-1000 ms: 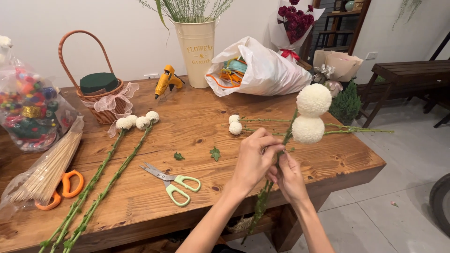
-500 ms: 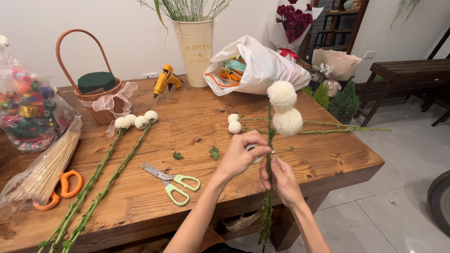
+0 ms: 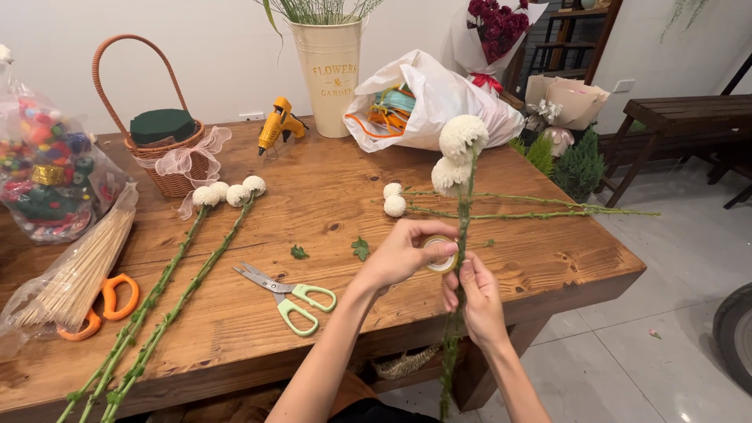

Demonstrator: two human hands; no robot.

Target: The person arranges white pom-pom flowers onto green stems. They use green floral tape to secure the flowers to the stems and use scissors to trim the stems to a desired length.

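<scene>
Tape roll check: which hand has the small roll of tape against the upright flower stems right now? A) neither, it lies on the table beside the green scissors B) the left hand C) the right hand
B: the left hand pinches the small tape roll against the white flower stems, while the right hand grips the stems below it.

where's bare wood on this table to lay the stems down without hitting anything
Free patches: the middle of the table, between the glue gun, the three long stems and the stems lying at right; and the right front corner. Crowded: the left side by the basket and skewer bag, and around the green scissors.
</scene>
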